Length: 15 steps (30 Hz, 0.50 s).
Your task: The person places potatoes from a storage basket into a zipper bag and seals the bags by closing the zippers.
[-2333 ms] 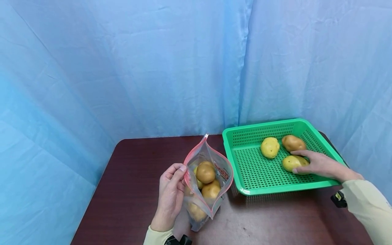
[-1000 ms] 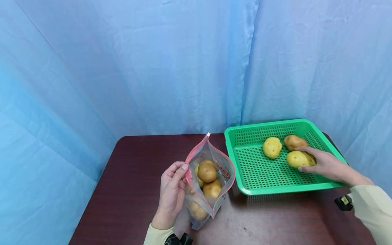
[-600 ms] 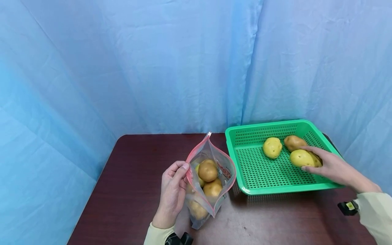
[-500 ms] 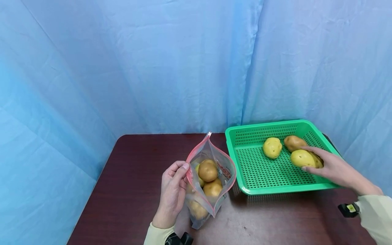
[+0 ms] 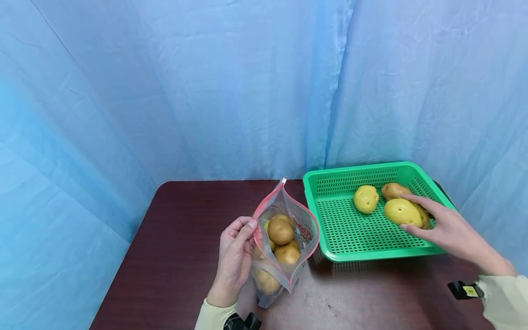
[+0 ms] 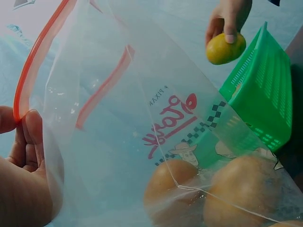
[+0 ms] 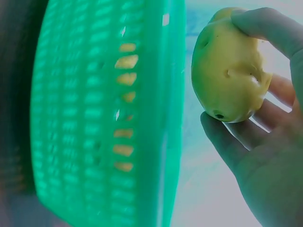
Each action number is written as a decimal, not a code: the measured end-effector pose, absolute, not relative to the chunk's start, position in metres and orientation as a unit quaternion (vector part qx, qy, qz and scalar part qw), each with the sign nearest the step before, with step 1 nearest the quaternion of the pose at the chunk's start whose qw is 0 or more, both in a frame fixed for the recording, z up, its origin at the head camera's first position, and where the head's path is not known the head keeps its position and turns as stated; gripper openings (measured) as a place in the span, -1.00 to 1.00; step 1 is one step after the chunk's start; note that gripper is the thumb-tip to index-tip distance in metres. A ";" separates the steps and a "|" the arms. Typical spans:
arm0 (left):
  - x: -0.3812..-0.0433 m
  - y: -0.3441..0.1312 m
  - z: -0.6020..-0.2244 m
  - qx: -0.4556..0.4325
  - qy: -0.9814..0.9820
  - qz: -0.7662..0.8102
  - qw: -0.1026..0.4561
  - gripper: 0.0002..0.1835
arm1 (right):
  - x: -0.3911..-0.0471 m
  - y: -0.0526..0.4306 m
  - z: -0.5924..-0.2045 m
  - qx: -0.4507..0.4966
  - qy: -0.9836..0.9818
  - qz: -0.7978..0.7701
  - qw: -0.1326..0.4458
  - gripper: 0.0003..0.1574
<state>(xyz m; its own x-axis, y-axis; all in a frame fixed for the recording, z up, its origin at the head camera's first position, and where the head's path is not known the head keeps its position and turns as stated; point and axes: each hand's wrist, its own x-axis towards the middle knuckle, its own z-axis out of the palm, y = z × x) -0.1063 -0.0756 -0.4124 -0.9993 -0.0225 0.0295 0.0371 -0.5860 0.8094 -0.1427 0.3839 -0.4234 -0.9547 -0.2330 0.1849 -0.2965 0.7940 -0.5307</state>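
My left hand pinches the red zip edge of a clear zip bag between thumb and fingers, its mouth gaping wide. Several potatoes sit inside, two of them showing through the printed plastic in the left wrist view. My right hand grips a yellow potato, thumb on one side and fingers on the other. In the left wrist view that potato is up above the rim of the green basket. Another yellow potato and a brown potato lie in the basket.
The basket stands right of the bag at the back of a dark brown table. Blue curtains hang behind and to the left of the table. Black wrist cameras show at both sleeves.
My right hand has taken hold of the yellow potato and lifted it off the basket floor, shifting slightly left most recently. My left hand keeps its pinch on the bag.
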 end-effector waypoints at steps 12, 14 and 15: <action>-0.108 -0.077 -0.415 -0.005 -0.456 -0.890 0.014 -0.86 | -0.126 0.340 -0.400 0.193 -0.922 0.304 0.146 0.03; -0.108 -0.077 -0.415 -0.004 -0.456 -0.890 0.012 -0.86 | -0.123 0.334 -0.396 0.199 -0.918 0.308 0.151 0.04; -0.108 -0.077 -0.415 -0.004 -0.456 -0.890 0.012 -0.86 | -0.122 0.330 -0.393 0.202 -0.917 0.309 0.154 0.04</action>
